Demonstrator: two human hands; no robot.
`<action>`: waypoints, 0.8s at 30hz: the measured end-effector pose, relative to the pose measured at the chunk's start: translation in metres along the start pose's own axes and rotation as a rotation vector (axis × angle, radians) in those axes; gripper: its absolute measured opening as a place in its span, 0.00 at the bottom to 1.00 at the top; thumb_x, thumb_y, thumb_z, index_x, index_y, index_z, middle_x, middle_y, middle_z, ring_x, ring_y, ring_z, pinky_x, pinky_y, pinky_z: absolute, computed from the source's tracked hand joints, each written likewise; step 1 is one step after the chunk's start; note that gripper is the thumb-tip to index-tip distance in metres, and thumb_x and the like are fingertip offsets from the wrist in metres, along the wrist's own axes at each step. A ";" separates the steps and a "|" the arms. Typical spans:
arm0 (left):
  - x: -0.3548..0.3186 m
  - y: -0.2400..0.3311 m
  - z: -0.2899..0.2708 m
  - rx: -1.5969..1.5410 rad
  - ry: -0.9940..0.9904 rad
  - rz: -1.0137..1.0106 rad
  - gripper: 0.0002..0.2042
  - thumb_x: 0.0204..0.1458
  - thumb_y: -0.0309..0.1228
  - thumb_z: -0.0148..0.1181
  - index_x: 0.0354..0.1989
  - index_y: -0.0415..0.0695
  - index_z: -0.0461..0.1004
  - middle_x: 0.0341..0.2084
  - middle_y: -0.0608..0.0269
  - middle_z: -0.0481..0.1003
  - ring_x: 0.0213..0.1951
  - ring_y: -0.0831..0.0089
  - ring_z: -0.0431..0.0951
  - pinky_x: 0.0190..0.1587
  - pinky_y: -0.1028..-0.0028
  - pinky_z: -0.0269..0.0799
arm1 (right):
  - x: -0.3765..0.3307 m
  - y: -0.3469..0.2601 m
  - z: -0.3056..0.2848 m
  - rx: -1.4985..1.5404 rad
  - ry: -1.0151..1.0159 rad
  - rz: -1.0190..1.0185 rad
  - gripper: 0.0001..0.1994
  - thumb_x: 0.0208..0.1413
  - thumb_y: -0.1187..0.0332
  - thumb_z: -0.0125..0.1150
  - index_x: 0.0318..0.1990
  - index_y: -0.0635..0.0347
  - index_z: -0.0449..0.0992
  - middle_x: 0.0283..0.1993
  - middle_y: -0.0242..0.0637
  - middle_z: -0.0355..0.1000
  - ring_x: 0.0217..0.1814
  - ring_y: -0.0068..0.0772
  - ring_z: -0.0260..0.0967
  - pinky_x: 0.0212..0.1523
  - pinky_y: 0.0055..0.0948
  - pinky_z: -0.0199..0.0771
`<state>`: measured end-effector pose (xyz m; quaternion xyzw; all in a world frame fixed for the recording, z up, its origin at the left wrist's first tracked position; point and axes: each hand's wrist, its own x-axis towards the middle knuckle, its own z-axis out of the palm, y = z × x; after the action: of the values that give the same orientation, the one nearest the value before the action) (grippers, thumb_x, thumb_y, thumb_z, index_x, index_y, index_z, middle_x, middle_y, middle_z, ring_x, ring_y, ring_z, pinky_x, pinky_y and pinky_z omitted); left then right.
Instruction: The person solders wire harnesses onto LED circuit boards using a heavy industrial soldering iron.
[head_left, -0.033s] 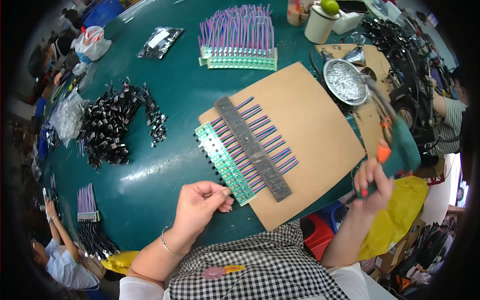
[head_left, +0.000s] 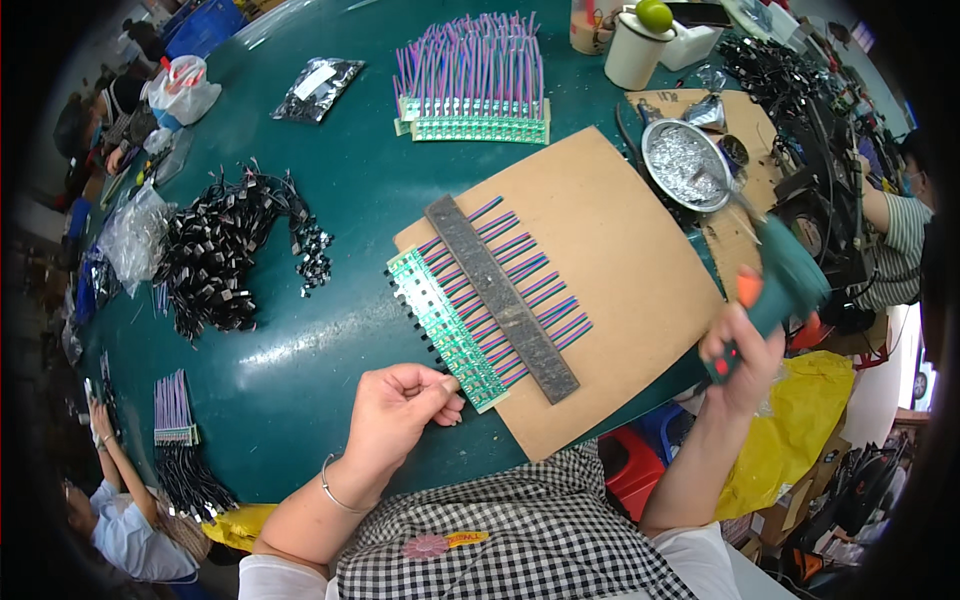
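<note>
My left hand [head_left: 405, 405] pinches the near corner of a green circuit board strip [head_left: 440, 320] between thumb and fingers. Black connectors stick out along the strip's left edge. Pairs of coloured wires [head_left: 540, 262] run from its right side across a brown cardboard sheet [head_left: 630, 235]. A dark flat bar [head_left: 505, 305] lies over these wires. To the right of the sheet, my right hand [head_left: 745, 355] is closed around a teal gun-shaped tool [head_left: 790, 280] with an orange part. Motion blurs the tool, and its exact kind cannot be made out.
Wired green boards [head_left: 480, 130] stand at the back. Black cables [head_left: 215, 255] are heaped at left; a wired bundle [head_left: 177, 432] lies nearer. A round bowl [head_left: 648, 170] of silvery bits and a white cup [head_left: 632, 60] stand back right. A co-worker's arm [head_left: 875, 210] shows far right.
My right hand and the teal tool have shifted slightly, the tool's body tilting leftward. The whole scene has slid a little with the view. My left hand keeps its pinch on the board.
</note>
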<state>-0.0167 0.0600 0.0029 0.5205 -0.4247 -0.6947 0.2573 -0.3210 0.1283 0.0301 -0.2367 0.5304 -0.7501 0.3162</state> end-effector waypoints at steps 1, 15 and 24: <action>-0.001 0.001 0.001 0.001 -0.002 0.000 0.06 0.51 0.24 0.56 0.26 0.33 0.74 0.21 0.57 0.76 0.21 0.76 0.75 0.27 0.79 0.74 | 0.007 0.004 0.001 -0.279 0.096 0.006 0.21 0.48 0.75 0.55 0.51 0.69 0.62 0.21 0.33 0.62 0.14 0.21 0.59 0.15 0.19 0.62; 0.007 0.011 -0.066 0.221 0.206 0.212 0.06 0.50 0.24 0.58 0.34 0.35 0.76 0.25 0.63 0.76 0.26 0.80 0.74 0.29 0.81 0.72 | -0.042 0.006 0.000 -0.097 -0.173 -0.056 0.28 0.47 0.74 0.57 0.54 0.75 0.54 0.20 0.36 0.61 0.12 0.21 0.57 0.11 0.16 0.59; 0.058 0.029 -0.130 0.818 0.698 0.417 0.08 0.37 0.28 0.68 0.24 0.37 0.77 0.17 0.58 0.74 0.20 0.71 0.74 0.25 0.74 0.69 | -0.054 0.008 0.013 -0.044 -0.280 -0.004 0.29 0.45 0.74 0.60 0.53 0.74 0.55 0.20 0.36 0.62 0.13 0.21 0.59 0.12 0.17 0.63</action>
<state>0.0842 -0.0425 -0.0141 0.6812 -0.6425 -0.1955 0.2915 -0.2732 0.1576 0.0255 -0.3470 0.4970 -0.6985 0.3804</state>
